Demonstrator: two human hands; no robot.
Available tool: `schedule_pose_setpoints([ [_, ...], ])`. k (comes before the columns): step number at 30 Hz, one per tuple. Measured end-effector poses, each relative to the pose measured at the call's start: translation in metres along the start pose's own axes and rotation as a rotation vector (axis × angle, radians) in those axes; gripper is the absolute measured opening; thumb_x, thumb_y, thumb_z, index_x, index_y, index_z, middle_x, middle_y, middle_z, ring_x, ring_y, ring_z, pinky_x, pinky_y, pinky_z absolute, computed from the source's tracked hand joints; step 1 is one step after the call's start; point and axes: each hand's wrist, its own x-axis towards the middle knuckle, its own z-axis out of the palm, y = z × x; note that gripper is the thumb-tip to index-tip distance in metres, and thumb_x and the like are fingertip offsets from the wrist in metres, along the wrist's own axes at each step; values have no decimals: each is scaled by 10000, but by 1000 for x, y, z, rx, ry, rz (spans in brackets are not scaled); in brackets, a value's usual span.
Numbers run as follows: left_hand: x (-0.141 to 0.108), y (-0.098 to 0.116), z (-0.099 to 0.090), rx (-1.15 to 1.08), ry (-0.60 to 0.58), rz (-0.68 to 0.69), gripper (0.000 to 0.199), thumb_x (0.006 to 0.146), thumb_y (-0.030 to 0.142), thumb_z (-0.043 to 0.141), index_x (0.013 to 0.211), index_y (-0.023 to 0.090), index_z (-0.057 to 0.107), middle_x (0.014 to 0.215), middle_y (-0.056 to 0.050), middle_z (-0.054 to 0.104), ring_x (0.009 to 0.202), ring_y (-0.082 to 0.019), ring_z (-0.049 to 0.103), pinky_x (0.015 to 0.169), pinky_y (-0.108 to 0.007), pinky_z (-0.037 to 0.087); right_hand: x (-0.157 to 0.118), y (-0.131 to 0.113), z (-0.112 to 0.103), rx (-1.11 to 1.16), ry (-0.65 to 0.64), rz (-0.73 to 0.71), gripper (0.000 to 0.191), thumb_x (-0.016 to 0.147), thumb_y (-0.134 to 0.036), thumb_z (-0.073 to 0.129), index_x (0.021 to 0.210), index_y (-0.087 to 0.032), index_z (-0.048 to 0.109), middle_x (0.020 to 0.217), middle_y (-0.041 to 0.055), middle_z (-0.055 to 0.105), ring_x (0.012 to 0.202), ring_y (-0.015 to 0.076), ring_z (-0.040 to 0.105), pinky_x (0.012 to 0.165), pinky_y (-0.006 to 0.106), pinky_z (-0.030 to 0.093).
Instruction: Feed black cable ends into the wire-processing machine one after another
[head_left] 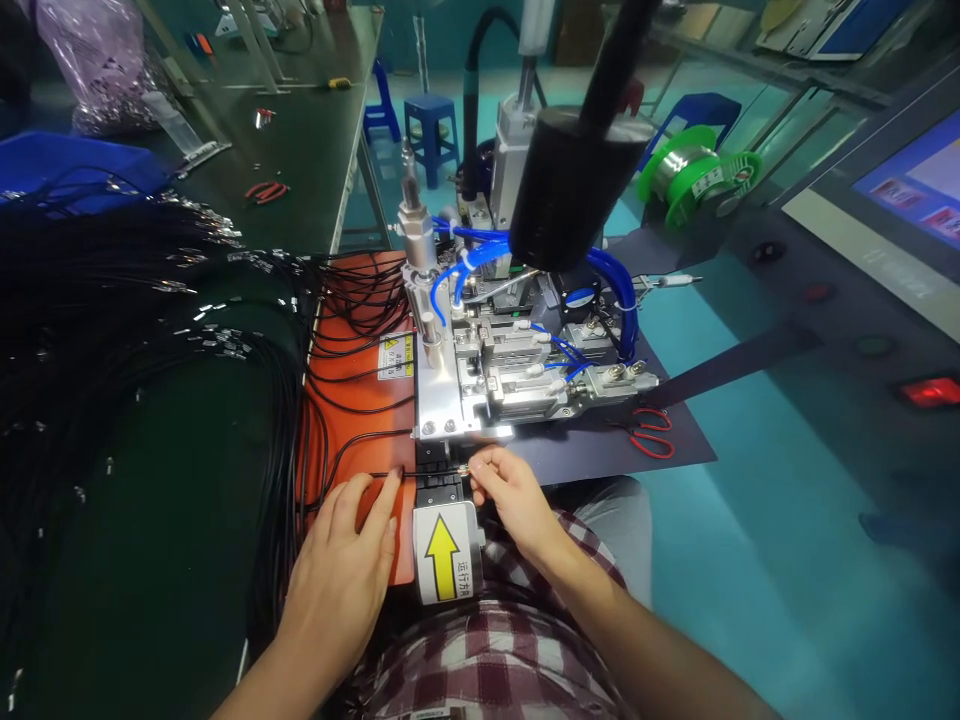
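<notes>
A thin black cable (429,474) lies across the dark slotted track (440,494) at the front of a metal machine (442,400). My left hand (341,560) is over the orange mat, its fingertips pressed on the cable left of the track. On the track's right side, my right hand (514,495) pinches the cable's small shiny end, which is partly hidden by the fingertips. Just in front of both hands sits a white plate with a yellow arrow (444,555).
Many black cables (281,400) are heaped at left, some reaching over the orange mat (360,375). Red-handled scissors (652,440) lie right of the machine. A black cylinder (577,190) overhangs it. A green solder-wire spool (694,175) and a screen (919,190) stand at right.
</notes>
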Motion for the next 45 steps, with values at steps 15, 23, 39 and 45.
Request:
schedule_pose_setpoints([
  [15, -4, -7, 5, 66, 83, 171, 445, 892, 177, 383, 1324, 112, 466, 1321, -140, 522, 1161, -316, 476, 932, -448, 460, 0, -1, 1, 13, 14, -12, 262, 741, -420, 631, 684, -182, 536, 599, -44, 514, 500, 101, 465, 538, 256, 373],
  [23, -4, -9, 6, 80, 102, 180, 451, 881, 156, 404, 1326, 112, 455, 1321, -132, 519, 1183, -315, 457, 962, -441, 448, -4, 4, -15, 36, 43, 21, 377, 759, -528, 610, 763, -151, 621, 642, -8, 578, 527, 114, 495, 554, 258, 371],
  [39, 25, -5, 3, -162, 79, 42, 412, 899, 168, 368, 1285, 85, 485, 1337, -169, 507, 1211, -317, 470, 976, -470, 443, -34, 55, -45, 55, 160, 151, 381, 678, -520, 691, 730, -145, 653, 614, -7, 564, 501, 99, 469, 488, 215, 348],
  [45, 49, -15, -27, -197, 2, 89, 362, 900, 121, 323, 1209, 132, 511, 1271, -133, 541, 1118, -220, 537, 916, -345, 482, -40, 56, -55, 44, 166, 225, 373, 647, -510, 732, 775, -164, 679, 637, -12, 577, 538, 106, 480, 500, 202, 398],
])
